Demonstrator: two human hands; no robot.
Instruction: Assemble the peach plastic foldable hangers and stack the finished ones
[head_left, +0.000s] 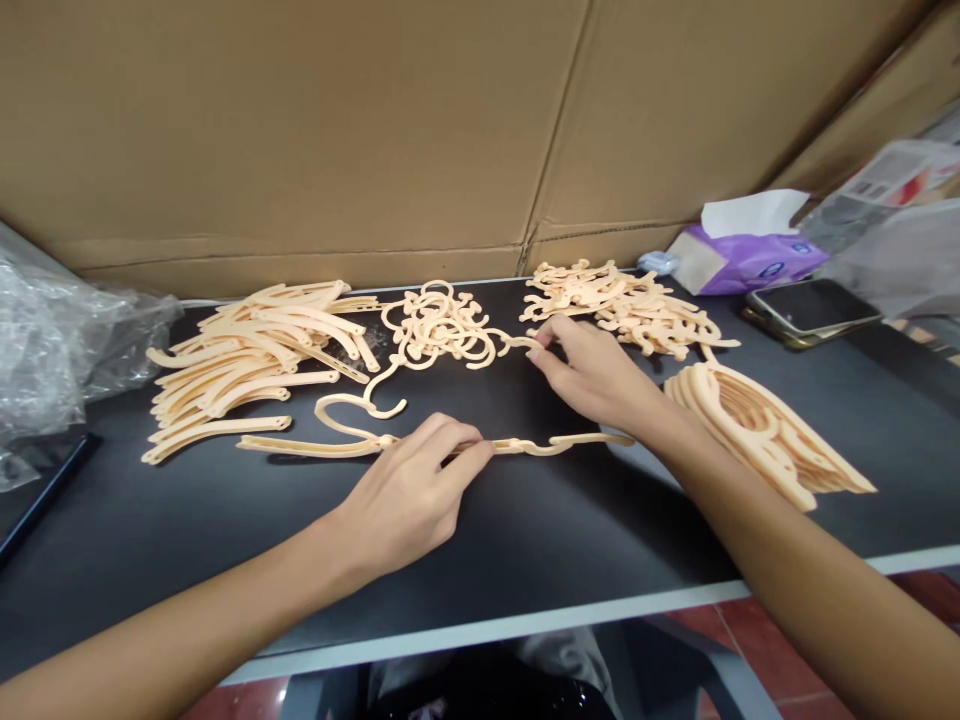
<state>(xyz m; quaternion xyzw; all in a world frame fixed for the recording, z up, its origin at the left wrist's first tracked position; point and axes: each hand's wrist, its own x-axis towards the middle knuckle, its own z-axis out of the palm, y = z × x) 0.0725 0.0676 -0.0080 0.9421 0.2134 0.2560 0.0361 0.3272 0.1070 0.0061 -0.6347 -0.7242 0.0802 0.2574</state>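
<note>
My left hand [412, 490] is closed around the middle of a peach plastic hanger [307, 447], whose parts stick out on both sides of the fingers. The grip hides its centre. A curved hook piece [339, 402] rises from the hanger's left part. With thumb and fingertips, my right hand [589, 370] pinches a plastic hook [516, 342] at the right edge of a pile of hooks [439, 322]. Another loose hook [384, 385] lies between that pile and the hanger.
Long curved hanger arms [247, 350] are heaped at left; small wavy pieces [622, 300] at back right. Folded hangers [750, 430] stand stacked beside my right forearm. A purple tissue pack [757, 262], phone [814, 305], plastic bags [67, 340] and cardboard [337, 130] surround the black table [540, 550].
</note>
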